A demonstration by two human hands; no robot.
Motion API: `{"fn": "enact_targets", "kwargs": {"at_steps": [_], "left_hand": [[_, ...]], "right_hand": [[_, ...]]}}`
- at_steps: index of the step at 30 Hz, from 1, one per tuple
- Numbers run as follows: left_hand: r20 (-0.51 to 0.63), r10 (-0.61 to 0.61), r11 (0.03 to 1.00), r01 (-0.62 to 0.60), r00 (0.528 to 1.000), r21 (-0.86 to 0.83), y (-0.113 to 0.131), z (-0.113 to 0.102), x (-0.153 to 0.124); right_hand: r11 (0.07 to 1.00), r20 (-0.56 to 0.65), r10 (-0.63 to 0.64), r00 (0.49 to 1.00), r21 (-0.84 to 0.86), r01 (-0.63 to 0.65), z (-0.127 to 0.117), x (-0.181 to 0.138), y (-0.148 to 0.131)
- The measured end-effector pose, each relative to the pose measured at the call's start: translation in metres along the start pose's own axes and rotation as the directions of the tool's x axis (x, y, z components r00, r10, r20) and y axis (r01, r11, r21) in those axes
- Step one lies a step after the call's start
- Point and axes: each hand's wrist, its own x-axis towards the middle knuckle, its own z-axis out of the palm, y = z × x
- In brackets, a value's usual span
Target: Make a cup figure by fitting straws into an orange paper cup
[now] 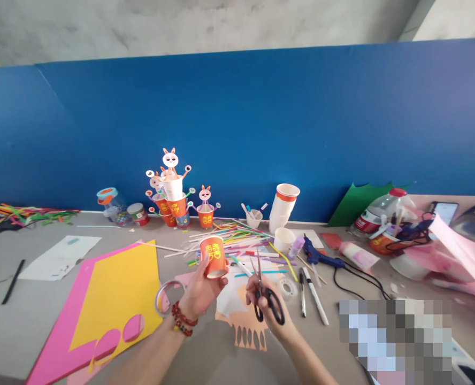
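Observation:
My left hand is wrapped around a red paper cup with yellow characters on it, tilted so that its white rim points down toward me. In my right hand is a pair of scissors with black handles; its blades point up and look slightly apart. Under my right hand lie white paper and a peach paper sheet with leaf-shaped cutouts. Behind the held cup, many coloured paper straws are strewn over the table. Cups with rabbit-face figures stand farther back on the left.
Yellow card lies on pink card at the left, near a tape roll. To the right are a blue glue gun with a black cord, pens and a plastic bottle. Stacked white cups stand against the blue partition.

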Motion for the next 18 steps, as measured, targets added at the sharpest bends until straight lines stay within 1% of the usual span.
{"fn": "enact_targets", "kwargs": {"at_steps": [2,5,10,13,15,18], "left_hand": [[-0.005,0.007,1.000,-0.007,1.000,-0.001,-0.003,-0.002,0.003],[0.028,0.009,1.000,-0.009,1.000,0.016,-0.007,-0.008,0.005],[0.136,0.069,0.991,-0.083,0.988,0.103,-0.009,-0.015,-0.002],[0.173,0.087,0.975,-0.119,0.981,0.186,-0.009,-0.016,-0.006],[0.151,0.096,0.964,-0.130,0.984,0.231,-0.011,-0.017,-0.006],[0.071,0.143,0.953,-0.156,0.987,0.258,-0.016,-0.020,-0.002]], "right_hand": [[0.993,-0.066,-0.035,0.997,-0.114,0.027,0.000,0.000,0.002],[0.975,-0.116,-0.029,0.993,-0.220,0.003,0.000,-0.001,0.007],[0.979,-0.199,0.028,0.980,-0.193,-0.067,0.000,-0.002,0.025],[0.982,-0.204,0.044,0.978,-0.171,-0.080,-0.004,-0.007,0.036],[0.983,-0.191,0.058,0.980,-0.158,-0.089,-0.007,-0.011,0.038],[0.979,-0.193,0.050,0.980,-0.184,-0.086,-0.006,-0.015,0.031]]}}
